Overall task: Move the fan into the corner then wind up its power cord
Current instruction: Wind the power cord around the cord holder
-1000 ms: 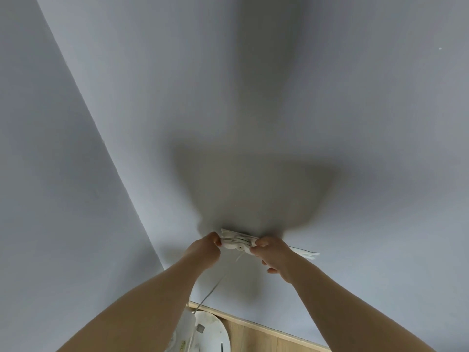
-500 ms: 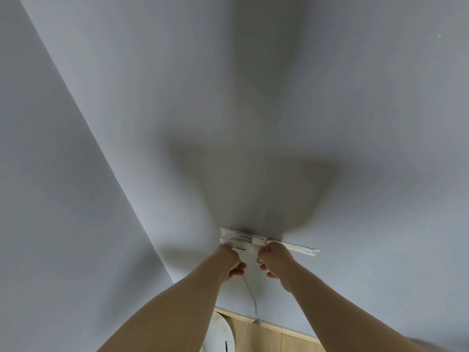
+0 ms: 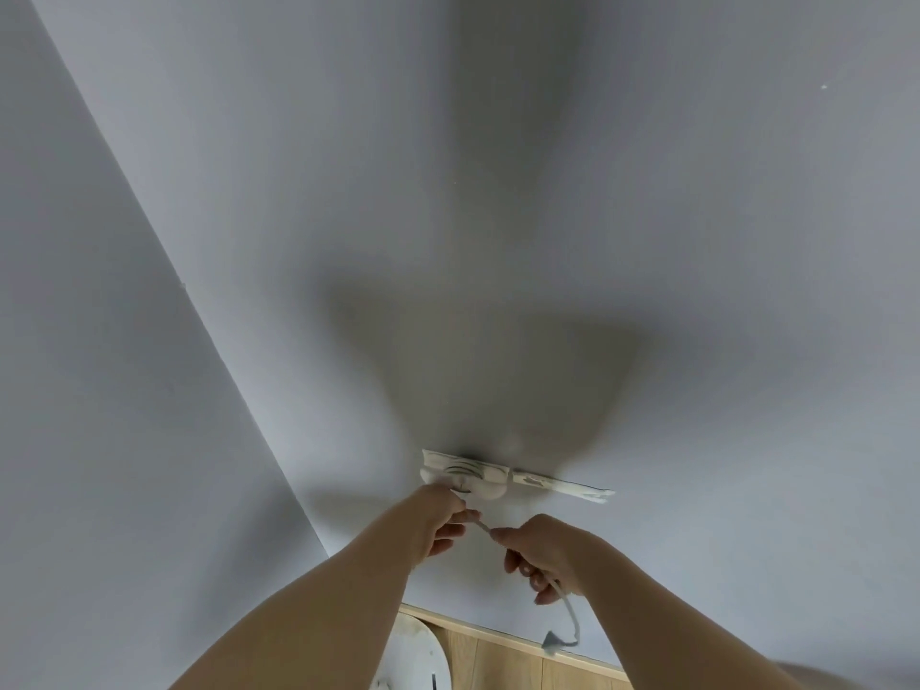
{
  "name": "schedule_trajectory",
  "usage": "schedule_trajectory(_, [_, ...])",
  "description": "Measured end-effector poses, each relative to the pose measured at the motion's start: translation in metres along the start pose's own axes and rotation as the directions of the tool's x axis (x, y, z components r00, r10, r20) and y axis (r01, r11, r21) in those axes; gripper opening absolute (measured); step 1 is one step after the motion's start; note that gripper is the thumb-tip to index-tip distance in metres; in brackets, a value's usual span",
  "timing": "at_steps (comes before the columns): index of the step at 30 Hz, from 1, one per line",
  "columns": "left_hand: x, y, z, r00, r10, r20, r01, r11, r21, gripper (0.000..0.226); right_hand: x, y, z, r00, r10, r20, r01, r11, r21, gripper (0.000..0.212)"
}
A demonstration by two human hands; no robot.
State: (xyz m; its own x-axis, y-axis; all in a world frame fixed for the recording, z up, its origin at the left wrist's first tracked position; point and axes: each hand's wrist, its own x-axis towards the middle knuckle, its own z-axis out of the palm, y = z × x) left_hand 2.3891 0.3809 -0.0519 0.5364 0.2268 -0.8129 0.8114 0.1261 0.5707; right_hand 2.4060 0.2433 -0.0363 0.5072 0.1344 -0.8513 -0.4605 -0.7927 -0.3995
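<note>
The white fan shows only in part: a flat white piece (image 3: 478, 478) with cord loops on it sits against the grey wall, and the round base (image 3: 415, 654) lies at the bottom edge. My left hand (image 3: 440, 522) pinches the white power cord (image 3: 482, 525) just below that piece. My right hand (image 3: 545, 555) grips the same cord a little to the right. The cord runs taut between both hands. Its free end hangs from my right hand, with the plug (image 3: 553, 642) dangling near the skirting.
Two grey walls meet in a corner line (image 3: 209, 311) running up to the left. A wooden skirting board (image 3: 503, 639) and wood floor (image 3: 513, 672) show at the bottom. A long white strip (image 3: 567, 485) sticks out right of the fan piece.
My right hand has drawn down and to the right, away from the fan piece, pulling a stretch of cord out. The plug end now hangs from it. My left hand stays close under the piece.
</note>
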Motion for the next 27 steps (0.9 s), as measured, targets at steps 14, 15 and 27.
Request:
schedule_trajectory(14, [-0.003, 0.002, -0.013, 0.933, 0.267, -0.24, -0.204, 0.945, 0.256, 0.028, 0.015, 0.018, -0.016, 0.893, -0.137, -0.429, 0.055, 0.979, -0.198, 0.02])
schedule_trajectory(15, [-0.004, 0.003, -0.014, 0.893, 0.345, -0.288, -0.235, 0.905, 0.355, 0.031, 0.015, 0.018, -0.017, 0.878, -0.15, -0.454, 0.07, 0.979, -0.19, 0.026])
schedule_trajectory(27, [-0.015, 0.001, -0.024, 0.826, 0.56, 0.061, -0.418, 0.537, 0.733, 0.034, 0.006, -0.002, -0.015, 0.706, -0.238, -0.667, 0.182, 0.971, -0.154, 0.035])
